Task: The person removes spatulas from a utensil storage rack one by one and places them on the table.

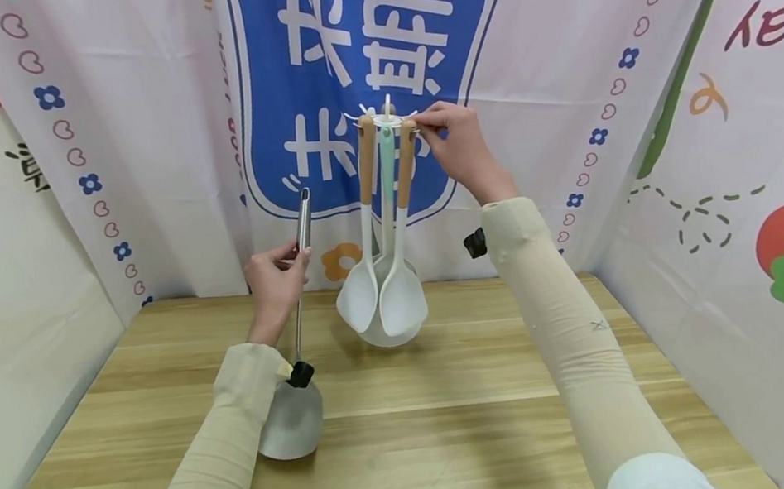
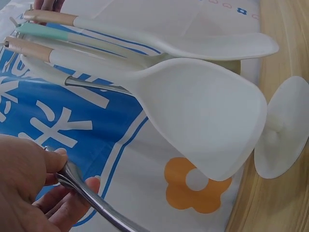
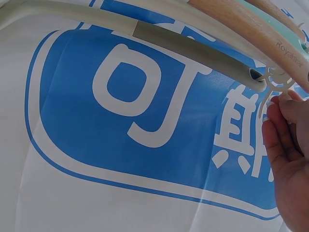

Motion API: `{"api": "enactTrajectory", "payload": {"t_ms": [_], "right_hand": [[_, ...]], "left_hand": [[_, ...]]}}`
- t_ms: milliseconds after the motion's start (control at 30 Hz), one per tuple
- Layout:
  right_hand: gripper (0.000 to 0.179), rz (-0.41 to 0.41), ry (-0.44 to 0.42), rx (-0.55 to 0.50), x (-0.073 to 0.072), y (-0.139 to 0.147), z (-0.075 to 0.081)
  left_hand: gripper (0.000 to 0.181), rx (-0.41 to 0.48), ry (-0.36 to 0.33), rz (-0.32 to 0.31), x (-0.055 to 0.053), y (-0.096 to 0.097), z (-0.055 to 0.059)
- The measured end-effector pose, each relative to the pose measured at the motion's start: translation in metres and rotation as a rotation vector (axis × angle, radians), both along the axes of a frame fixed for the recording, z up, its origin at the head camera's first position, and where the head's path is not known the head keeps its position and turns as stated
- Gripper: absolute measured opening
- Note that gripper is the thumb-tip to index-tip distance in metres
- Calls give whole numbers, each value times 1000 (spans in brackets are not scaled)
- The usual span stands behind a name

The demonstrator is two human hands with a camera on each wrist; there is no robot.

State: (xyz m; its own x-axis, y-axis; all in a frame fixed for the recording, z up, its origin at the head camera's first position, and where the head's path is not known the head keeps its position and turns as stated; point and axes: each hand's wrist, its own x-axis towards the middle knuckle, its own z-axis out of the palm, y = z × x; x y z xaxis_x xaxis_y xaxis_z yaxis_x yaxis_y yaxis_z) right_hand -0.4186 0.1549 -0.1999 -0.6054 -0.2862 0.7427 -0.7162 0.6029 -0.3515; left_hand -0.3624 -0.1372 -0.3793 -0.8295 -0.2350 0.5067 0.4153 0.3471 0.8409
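Observation:
My left hand (image 1: 276, 286) grips the metal handle (image 1: 303, 219) of a wok spatula near its upper end. The broad grey blade (image 1: 293, 425) of that spatula hangs low over the table, partly behind the wrist. At the top of a utensil stand, my right hand (image 1: 456, 143) pinches the white hook ring (image 1: 385, 120) between thumb and fingers. Two white utensils with wooden handles, a turner (image 2: 207, 116) and a spoon-like one (image 1: 403, 301), hang from it. Behind them are a mint-handled utensil (image 1: 388, 165) and a grey-handled one (image 3: 193, 53).
The stand's round white base (image 2: 285, 130) rests on the wooden table (image 1: 464, 435) near its back edge. A printed cloth (image 1: 137, 88) hangs right behind the stand, with more printed cloth (image 1: 707, 133) at the sides. Black camera mounts (image 1: 475, 244) sit at the wrists.

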Motion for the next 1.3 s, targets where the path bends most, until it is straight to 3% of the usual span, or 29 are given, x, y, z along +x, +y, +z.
{"api": "enactTrajectory", "payload": {"t_ms": [500, 900, 1300], "right_hand": [[21, 7, 16, -11, -3, 0, -6], [22, -29, 123, 22, 10, -10, -12], [20, -25, 205, -52, 16, -16, -18]], "left_hand": [[36, -13, -56, 0, -6, -4, -12], [34, -31, -60, 16, -6, -7, -11], [33, -58, -94, 19, -12, -9, -14]]}}
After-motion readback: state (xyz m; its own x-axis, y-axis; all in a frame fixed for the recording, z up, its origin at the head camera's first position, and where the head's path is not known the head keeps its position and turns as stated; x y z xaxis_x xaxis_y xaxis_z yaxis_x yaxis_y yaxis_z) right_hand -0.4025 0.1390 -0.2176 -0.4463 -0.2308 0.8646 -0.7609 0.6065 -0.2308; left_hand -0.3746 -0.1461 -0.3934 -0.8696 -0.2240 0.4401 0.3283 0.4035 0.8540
